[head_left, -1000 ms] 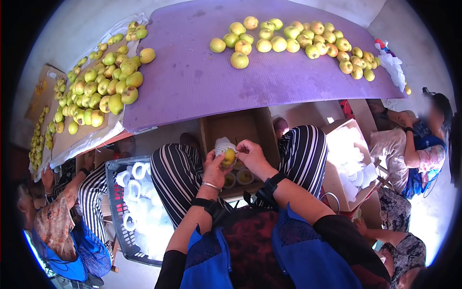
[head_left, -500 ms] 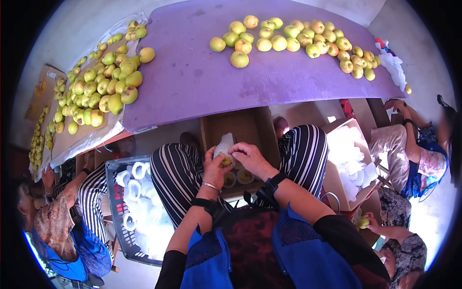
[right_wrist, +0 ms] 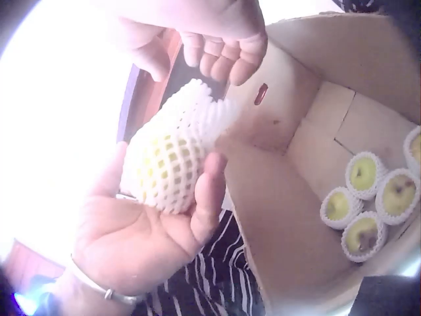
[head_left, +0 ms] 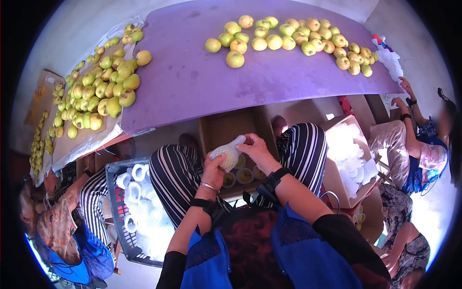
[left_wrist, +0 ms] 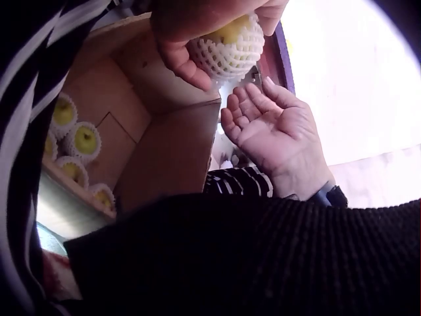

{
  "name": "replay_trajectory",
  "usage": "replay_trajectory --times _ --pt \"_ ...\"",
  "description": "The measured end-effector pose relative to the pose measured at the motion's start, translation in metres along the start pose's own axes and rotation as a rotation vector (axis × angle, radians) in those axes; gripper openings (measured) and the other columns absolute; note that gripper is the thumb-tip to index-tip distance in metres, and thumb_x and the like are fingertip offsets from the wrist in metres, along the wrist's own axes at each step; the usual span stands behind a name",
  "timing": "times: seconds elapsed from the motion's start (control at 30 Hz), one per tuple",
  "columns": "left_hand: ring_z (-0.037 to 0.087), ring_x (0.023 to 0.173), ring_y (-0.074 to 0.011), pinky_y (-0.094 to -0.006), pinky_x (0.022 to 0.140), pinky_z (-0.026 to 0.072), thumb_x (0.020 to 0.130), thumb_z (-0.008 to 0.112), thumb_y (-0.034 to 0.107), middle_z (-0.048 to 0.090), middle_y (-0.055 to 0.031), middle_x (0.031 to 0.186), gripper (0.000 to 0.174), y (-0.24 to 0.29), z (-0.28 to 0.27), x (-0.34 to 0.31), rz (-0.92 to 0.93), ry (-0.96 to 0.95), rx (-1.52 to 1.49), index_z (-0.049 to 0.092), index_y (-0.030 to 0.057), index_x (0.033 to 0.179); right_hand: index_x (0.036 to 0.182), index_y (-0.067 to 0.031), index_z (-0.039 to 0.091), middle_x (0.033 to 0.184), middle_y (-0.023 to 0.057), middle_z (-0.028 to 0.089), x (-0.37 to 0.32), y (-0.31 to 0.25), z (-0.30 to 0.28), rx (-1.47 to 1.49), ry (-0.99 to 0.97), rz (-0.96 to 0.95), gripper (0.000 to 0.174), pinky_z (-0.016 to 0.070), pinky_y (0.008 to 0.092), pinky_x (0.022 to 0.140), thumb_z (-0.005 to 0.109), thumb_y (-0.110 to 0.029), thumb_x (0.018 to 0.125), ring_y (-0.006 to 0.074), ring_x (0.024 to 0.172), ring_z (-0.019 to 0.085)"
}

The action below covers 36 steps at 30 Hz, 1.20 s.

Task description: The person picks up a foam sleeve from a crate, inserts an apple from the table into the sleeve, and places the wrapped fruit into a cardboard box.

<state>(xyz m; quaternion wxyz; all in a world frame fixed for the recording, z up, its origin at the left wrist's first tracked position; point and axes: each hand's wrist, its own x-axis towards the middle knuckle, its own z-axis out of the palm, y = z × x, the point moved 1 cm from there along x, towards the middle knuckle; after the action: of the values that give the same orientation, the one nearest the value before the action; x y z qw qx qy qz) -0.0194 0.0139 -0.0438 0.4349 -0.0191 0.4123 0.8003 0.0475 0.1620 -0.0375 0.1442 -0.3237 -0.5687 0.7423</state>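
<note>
My left hand (head_left: 213,172) holds a yellow-green apple (left_wrist: 230,33) in a white foam net sleeve (head_left: 226,156), thumb on one side and fingers on the other. The mesh wraps most of the fruit, and its loose end points up and right in the head view. Right at that end is my right hand (head_left: 256,150). In the right wrist view its fingers (right_wrist: 225,69) bend loosely just above the sleeve's tip; the left wrist view shows its palm (left_wrist: 279,135) turned up with nothing in it. Below both hands, several netted apples (right_wrist: 364,172) sit in a cardboard box (right_wrist: 263,204).
A purple-covered table (head_left: 192,72) ahead bears loose apples (head_left: 274,42), with a bigger heap (head_left: 94,91) at its left. Foam sleeves fill a dark crate (head_left: 118,231) on my left and a carton (head_left: 349,190) on my right. People sit on both sides.
The foam sleeve now covers the apple, whose yellow-green side showed bare before. My right hand has moved from beside the fruit to the sleeve's end, which has tipped to the right.
</note>
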Motion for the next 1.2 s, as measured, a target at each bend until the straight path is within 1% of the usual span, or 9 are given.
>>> replay_trajectory --times 0.13,0.27,0.37,0.53,0.73,0.83,0.93,1.03,1.2 --pt "0.055 0.097 -0.0235 -0.0402 0.080 0.0469 0.079 0.054 0.013 0.055 -0.0104 0.105 0.034 0.000 -0.002 0.001 0.025 0.029 -0.002 0.046 0.0031 0.111 0.079 -0.0015 0.058 0.073 0.0014 0.056 0.000 0.001 -0.006 0.019 -0.097 0.117 0.013 0.0421 0.0222 0.064 0.067 -0.005 0.070 0.0084 0.068 0.052" --pt "0.051 0.102 -0.0260 -0.0458 0.077 0.0472 0.082 0.051 0.016 0.050 -0.0103 0.112 0.037 0.014 0.017 -0.013 -0.016 0.191 0.051 0.041 0.0139 0.118 0.073 -0.0013 0.057 0.069 0.0003 0.056 0.003 0.001 -0.007 -0.152 -0.056 -0.141 0.011 0.0408 0.0213 0.058 0.067 -0.007 0.071 0.0068 0.064 0.050" --pt "0.049 0.104 -0.0281 -0.0495 0.074 0.0466 0.084 0.049 0.020 0.046 -0.0088 0.116 0.037 0.010 0.009 -0.008 -0.043 0.128 0.049 0.038 0.0200 0.119 0.075 -0.0019 0.057 0.068 0.0001 0.055 -0.003 -0.011 -0.001 -0.157 -0.045 -0.234 0.013 0.0411 0.0223 0.055 0.067 -0.010 0.070 0.0065 0.063 0.050" --pt "0.049 0.104 -0.0277 -0.0499 0.076 0.0455 0.085 0.048 0.019 0.047 -0.0075 0.116 0.032 0.007 0.003 -0.005 -0.111 0.063 -0.121 0.040 0.0176 0.116 0.081 -0.0013 0.057 0.073 0.0008 0.057 -0.008 -0.019 0.005 0.068 -0.172 -0.133 0.014 0.0440 0.0220 0.061 0.066 -0.007 0.071 0.0064 0.068 0.053" --pt "0.052 0.101 -0.0247 -0.0440 0.076 0.0480 0.080 0.054 0.011 0.050 -0.0072 0.113 0.037 0.009 0.013 -0.010 -0.085 -0.033 -0.050 0.040 0.0147 0.114 0.086 -0.0008 0.057 0.076 0.0024 0.059 -0.011 -0.025 0.006 -0.038 -0.203 -0.225 0.019 0.0445 0.0232 0.063 0.065 -0.007 0.070 0.0064 0.070 0.052" --pt "0.054 0.098 -0.0231 -0.0396 0.073 0.0505 0.079 0.056 0.008 0.051 -0.0067 0.111 0.039 0.008 0.014 -0.008 -0.118 0.005 0.046 0.040 0.0135 0.114 0.088 -0.0011 0.056 0.074 0.0054 0.058 -0.009 -0.017 0.008 -0.286 -0.033 -0.338 0.020 0.0459 0.0263 0.063 0.062 -0.003 0.069 0.0126 0.068 0.056" --pt "0.055 0.096 -0.0227 -0.0374 0.070 0.0520 0.080 0.054 0.008 0.052 -0.0062 0.109 0.037 0.006 0.013 -0.007 -0.128 0.055 0.107 0.040 0.0123 0.114 0.089 -0.0031 0.056 0.075 0.0103 0.056 -0.015 -0.026 0.015 -0.620 0.107 -0.680 0.023 0.0471 0.0303 0.063 0.058 0.001 0.067 0.0237 0.069 0.058" --pt "0.054 0.098 -0.0229 -0.0379 0.071 0.0520 0.082 0.052 0.010 0.052 -0.0066 0.109 0.035 0.004 0.010 -0.003 -0.110 0.075 0.052 0.040 0.0109 0.115 0.090 -0.0019 0.056 0.084 0.0129 0.052 -0.028 -0.039 0.023 -0.506 -0.056 -0.612 0.024 0.0463 0.0295 0.068 0.055 0.003 0.067 0.0261 0.077 0.057" --pt "0.049 0.105 -0.0224 -0.0387 0.084 0.0452 0.083 0.049 0.011 0.050 -0.0087 0.112 0.036 0.002 0.007 -0.004 -0.075 0.045 -0.147 0.040 0.0091 0.118 0.088 -0.0044 0.057 0.091 0.0128 0.050 -0.037 -0.036 0.036 -0.664 -0.178 -0.761 0.023 0.0469 0.0355 0.068 0.055 0.003 0.066 0.0300 0.079 0.055"
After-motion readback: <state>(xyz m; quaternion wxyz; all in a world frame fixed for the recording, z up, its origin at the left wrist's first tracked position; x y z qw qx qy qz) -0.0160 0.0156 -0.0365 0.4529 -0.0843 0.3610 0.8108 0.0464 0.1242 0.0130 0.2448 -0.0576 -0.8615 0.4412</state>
